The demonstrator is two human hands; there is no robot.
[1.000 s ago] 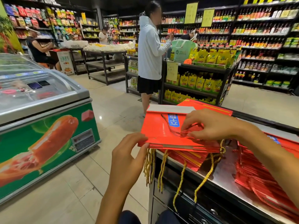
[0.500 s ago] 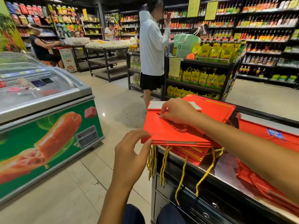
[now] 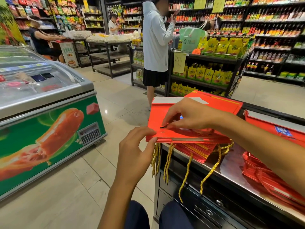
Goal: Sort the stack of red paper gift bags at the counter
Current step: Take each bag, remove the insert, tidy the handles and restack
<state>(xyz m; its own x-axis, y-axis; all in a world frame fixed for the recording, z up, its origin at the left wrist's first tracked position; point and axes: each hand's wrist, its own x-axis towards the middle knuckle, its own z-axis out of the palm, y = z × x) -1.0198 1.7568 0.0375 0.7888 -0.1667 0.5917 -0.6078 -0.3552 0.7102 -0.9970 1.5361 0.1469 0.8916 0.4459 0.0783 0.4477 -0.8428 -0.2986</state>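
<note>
A stack of flat red paper gift bags [image 3: 158, 113] lies at the left end of the steel counter [image 3: 231, 167], its near corner jutting over the edge. Gold cord handles [image 3: 167, 161] dangle down the counter's front. My left hand [image 3: 137, 151] pinches the stack's near left corner between thumb and fingers. My right hand [image 3: 189, 115] lies on the top bag with curled fingers, pinching something small and dark at its near edge. A second pile of red bags [image 3: 270, 176] lies to the right, partly under my right forearm.
A chest freezer [image 3: 49, 103] with a sausage picture stands left across the tiled aisle. A person in a white hooded top [image 3: 156, 42] stands just beyond the counter at a display rack [image 3: 206, 70] of yellow pouches. Counter drawers [image 3: 206, 204] sit below the steel top.
My right hand has slid back from the far end of the top bag toward its near edge. My left hand keeps its pinch on the corner. The person in white raised an arm.
</note>
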